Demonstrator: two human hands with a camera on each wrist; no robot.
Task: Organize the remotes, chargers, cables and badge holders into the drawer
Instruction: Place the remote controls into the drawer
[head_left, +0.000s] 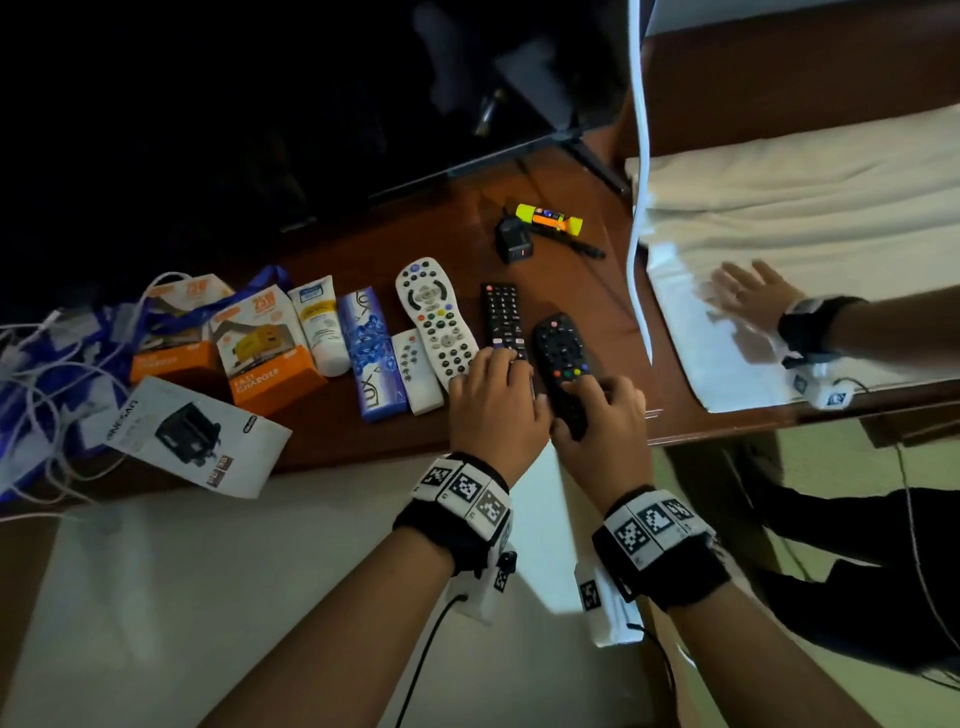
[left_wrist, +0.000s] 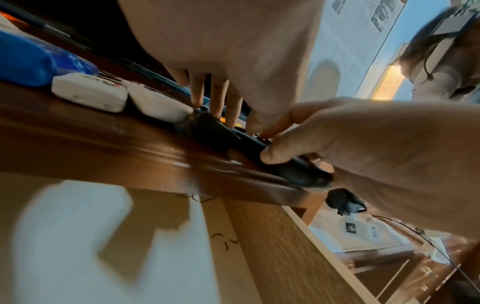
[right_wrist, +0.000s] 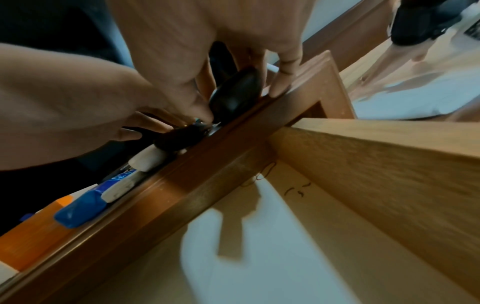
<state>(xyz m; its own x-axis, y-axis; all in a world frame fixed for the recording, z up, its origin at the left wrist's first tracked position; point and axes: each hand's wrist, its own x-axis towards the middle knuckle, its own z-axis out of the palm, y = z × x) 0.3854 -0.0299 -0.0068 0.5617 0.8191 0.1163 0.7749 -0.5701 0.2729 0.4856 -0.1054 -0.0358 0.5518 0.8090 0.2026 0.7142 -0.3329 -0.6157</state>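
Right hand (head_left: 602, 415) gripped the rounded black remote (head_left: 561, 358) at its near end; left hand (head_left: 493, 400) lay flat-fingered on the slim black remote (head_left: 501, 317). Both probably light, rigid; best pinched by the edges.

Four remotes lie side by side near the front edge of the brown wooden bench (head_left: 332, 441): small white remote (head_left: 415, 371), large white remote (head_left: 435, 319), long black remote (head_left: 501, 317), rounded black remote (head_left: 561, 358). Left of them lie a blue soap box (head_left: 371, 353), a white tube (head_left: 323, 325) and two orange charger boxes (head_left: 260, 348). A black plug charger (head_left: 511, 241) sits toward the back edge.
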